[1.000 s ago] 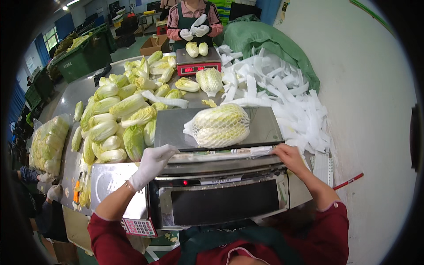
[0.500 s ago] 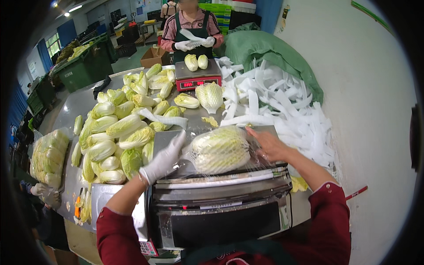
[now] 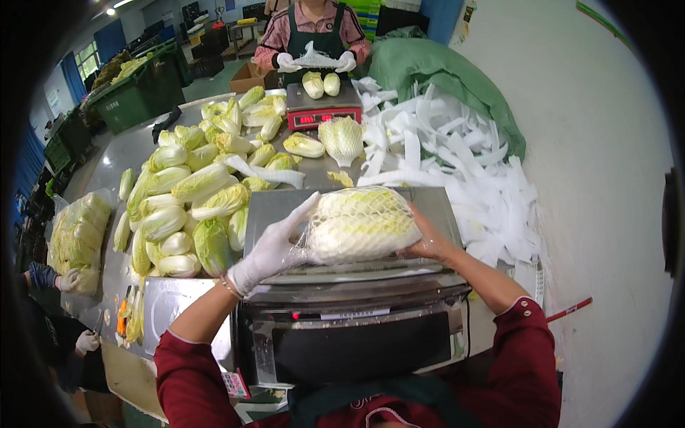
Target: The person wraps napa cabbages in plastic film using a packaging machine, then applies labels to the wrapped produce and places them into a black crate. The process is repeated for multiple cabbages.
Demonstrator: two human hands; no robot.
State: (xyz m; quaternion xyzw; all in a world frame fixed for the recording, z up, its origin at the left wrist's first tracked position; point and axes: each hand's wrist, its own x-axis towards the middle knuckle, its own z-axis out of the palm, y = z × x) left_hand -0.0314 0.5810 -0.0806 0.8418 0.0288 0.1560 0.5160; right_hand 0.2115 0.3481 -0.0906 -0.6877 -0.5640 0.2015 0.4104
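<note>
Both hands grip a bundle of pale cabbages (image 3: 360,221) in white foam netting, with clear film over it, above the grey plate (image 3: 435,200) of a film wrapping machine (image 3: 360,342). My left hand (image 3: 275,250) wears a white glove and holds the bundle's left end, thumb and fingers around it. My right hand (image 3: 424,235), bare, grips the right end; its fingertips are partly hidden by the bundle.
Loose cabbages (image 3: 171,192) lie heaped left, beside a bagged batch (image 3: 75,239). Foam nets (image 3: 464,178) and a green sack (image 3: 435,64) lie right. Across the table a co-worker (image 3: 314,39) stands behind a red scale (image 3: 325,110); another co-worker's gloved hand (image 3: 68,280) is far left.
Both hands have moved forward from the film roll at the machine's near bar to the bundle's two ends. Film now covers the bundle. The co-worker opposite has lowered the foam net toward the scale.
</note>
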